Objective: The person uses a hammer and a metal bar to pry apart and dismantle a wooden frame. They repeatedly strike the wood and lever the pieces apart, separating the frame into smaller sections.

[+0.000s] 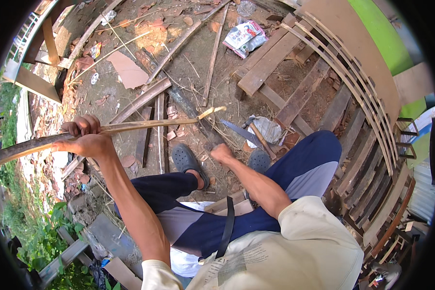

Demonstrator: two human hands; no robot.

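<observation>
A long split bamboo strip [150, 124] runs from the left edge to the middle, its right end pale and frayed. My left hand [86, 134] is closed around it, palm up. My right hand [222, 153] is a fist in front of my knees, closed on the near end of a long dark machete-like blade [187, 102]; its handle is hidden in the fist. The strip's frayed end crosses over the blade. Right of this hand lie a handsaw [240, 131] and a hammer [261, 139] with a wooden handle, beside a crumpled white bag [267, 126].
Wooden pallets [304, 96] stand at the right, with several long curved strips [357, 82] lying across them. Loose boards [140, 100] and a flat brown piece [127, 70] lie on the dirt ahead. A colourful plastic packet [245, 37] is farther off. Plants [58, 232] grow at lower left.
</observation>
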